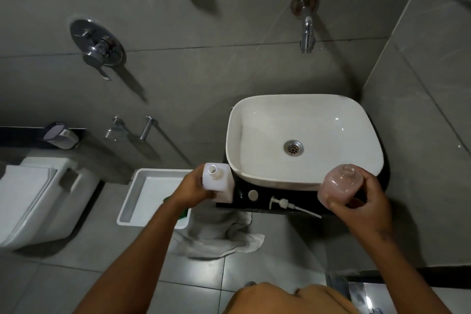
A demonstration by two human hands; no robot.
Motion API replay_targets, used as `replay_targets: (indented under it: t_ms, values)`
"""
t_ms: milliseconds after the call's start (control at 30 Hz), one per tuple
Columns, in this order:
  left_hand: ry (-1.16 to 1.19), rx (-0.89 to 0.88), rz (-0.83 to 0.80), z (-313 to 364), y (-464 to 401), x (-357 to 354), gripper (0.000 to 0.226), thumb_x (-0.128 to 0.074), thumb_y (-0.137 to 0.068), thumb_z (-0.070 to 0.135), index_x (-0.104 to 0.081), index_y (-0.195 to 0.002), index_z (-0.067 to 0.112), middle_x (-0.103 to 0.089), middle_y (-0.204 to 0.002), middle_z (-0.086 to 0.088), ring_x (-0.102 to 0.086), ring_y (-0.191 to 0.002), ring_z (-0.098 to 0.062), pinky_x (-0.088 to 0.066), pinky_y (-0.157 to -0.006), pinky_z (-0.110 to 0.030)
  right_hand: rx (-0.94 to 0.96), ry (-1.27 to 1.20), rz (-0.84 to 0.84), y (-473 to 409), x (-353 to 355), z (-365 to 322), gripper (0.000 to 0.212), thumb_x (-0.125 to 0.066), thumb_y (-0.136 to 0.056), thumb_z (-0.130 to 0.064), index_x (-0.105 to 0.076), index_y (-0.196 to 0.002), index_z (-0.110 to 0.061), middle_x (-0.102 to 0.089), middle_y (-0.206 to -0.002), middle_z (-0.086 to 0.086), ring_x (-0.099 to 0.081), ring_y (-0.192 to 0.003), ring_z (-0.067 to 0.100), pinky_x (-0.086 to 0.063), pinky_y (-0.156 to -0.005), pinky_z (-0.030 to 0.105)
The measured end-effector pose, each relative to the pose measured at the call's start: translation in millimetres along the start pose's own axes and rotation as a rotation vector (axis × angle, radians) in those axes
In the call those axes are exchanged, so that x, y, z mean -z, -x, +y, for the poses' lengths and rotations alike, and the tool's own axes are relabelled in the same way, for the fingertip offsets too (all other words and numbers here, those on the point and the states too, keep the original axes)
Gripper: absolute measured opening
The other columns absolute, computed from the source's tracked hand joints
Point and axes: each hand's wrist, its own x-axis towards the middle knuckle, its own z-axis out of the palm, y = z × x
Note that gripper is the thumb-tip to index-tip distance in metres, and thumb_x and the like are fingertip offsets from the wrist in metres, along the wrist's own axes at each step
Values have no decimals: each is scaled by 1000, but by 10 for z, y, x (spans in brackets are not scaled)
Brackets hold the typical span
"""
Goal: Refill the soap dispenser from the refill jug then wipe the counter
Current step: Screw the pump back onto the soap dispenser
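Grey-tiled bathroom, black counter (pixel 262 202) under white basin (pixel 305 173); left hand (pixel 193 190) grips refill jug (pixel 219 182); right hand (pixel 364 197) grips soap dispenser (pixel 339 186).

Basin (pixel 267 120) on counter (pixel 300 205), under wall spout (pixel 307 30). Jug (pixel 221 186) at counter's L edge, upright, in left hand (pixel 192 190). Dispenser (pixel 337 187) at R front of basin, held in right hand (pixel 367 201). Btwn them on counter: cap (pixel 253 195), then pump (pixel 283 203) lying flat, tube overhanging front edge. Tray (pixel 132 206) L of counter, lower down. Towel (pixel 224 234) on floor below counter. Toilet (pixel 38 196) far L.
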Motion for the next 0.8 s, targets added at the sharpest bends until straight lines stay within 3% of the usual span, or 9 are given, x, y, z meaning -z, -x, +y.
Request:
replay_targets:
  t_ms: [100, 167, 267, 433, 500, 567, 667, 767, 800]
  values:
    - [27, 5, -18, -84, -55, -158, 79, -79, -62, -21, -61, -128, 17, -71, -114, 3, -66, -103, -16, -54, -79, -14, -16, -17, 3, 32, 19, -41, 86, -89, -59, 6, -57, -108, -57, -60, -114, -24, -61, -101, -8, -50, -68, 2]
    - [23, 2, -18, -116, -95, -238, 79, -78, -62, -24, -61, -130, 12, -70, -113, 0, -65, -103, -17, -51, -79, -9, -27, -37, -6, 69, 47, -73, 89, -88, -59, 8, -55, -106, -60, -60, -115, -21, -60, -98, -15, -53, -68, 7]
    - [43, 10, 4, -155, -150, -265, 77, -76, -62, -25, -60, -129, 12, -69, -113, -1, -64, -102, -18, -52, -76, -9, -53, -55, -7, 130, 83, -98, 85, -89, -61, 8, -54, -111, -51, -61, -116, -14, -61, -95, -16, -51, -72, 15]
    - [72, 44, 5, -163, -158, -251, 77, -76, -66, -20, -58, -135, 9, -70, -123, -8, -65, -111, -22, -57, -94, -40, -71, -103, 4, 186, 93, -80, 84, -86, -63, 13, -52, -120, -38, -59, -115, -21, -62, -95, -13, -52, -73, 19]
    - [66, 37, 13, -163, -142, -280, 74, -79, -65, -10, -60, -133, 12, -70, -122, -3, -65, -112, -20, -56, -94, -37, -72, -116, 8, 201, 78, -85, 83, -86, -63, 13, -52, -119, -38, -60, -116, -17, -63, -94, -13, -55, -68, 15]
    - [58, 49, 34, -173, -115, -311, 75, -81, -61, 4, -61, -131, 18, -70, -120, 2, -65, -110, -16, -54, -91, -30, -65, -114, 8, 214, 63, -99, 85, -86, -63, 12, -52, -113, -48, -60, -117, -15, -63, -96, -9, -54, -69, 14]
    - [104, 110, 72, -243, -27, -372, 80, -89, -63, 1, -59, -133, 28, -70, -120, 7, -67, -108, -14, -54, -85, -21, -48, -112, 18, 218, 58, -103, 89, -88, -62, 9, -53, -105, -61, -61, -116, -17, -64, -101, 2, -53, -77, 24]
    - [281, 199, 82, -324, 59, -513, 85, -83, -60, -10, -53, -137, 12, -69, -126, -11, -66, -118, -33, -57, -97, -53, -36, -108, 17, 218, 77, -63, 89, -89, -61, 8, -53, -106, -60, -62, -116, -17, -65, -103, 6, -57, -78, 24]
    - [311, 224, 105, -351, 95, -575, 83, -84, -63, -15, -51, -136, 8, -67, -126, -12, -65, -118, -34, -55, -100, -55, -30, -105, 19, 224, 88, -51, 89, -89, -60, 7, -53, -107, -60, -62, -116, -16, -65, -104, 7, -58, -78, 20]
